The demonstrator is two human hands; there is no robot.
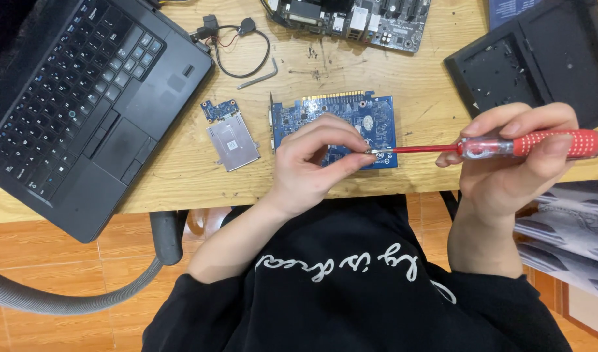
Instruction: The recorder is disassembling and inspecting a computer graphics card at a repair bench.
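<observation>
The right hand (507,163) is closed around the red handle of a screwdriver (507,146), holding it level so that its thin red shaft points left across the body. The left hand (312,163) meets the tip: its fingers (348,160) are pinched almost shut on the metal end, probably on a small screw or bit there, though the piece is too small to tell. Holding the tip this way keeps the tool steady while both hands hover just above the front edge of the wooden surface (416,85).

Right beneath the left hand lies a blue circuit board (370,117), flat on the surface with its gold contact edge turned away from the person, so its face is reachable from above. Just left of it sits a small grey metal plate with a blue board piece (230,137). An open black laptop (77,98) fills the left side, a bent hex key (260,77) and a looped cable (237,45) lie behind, and a black plastic cover (540,52) rests at the right.
</observation>
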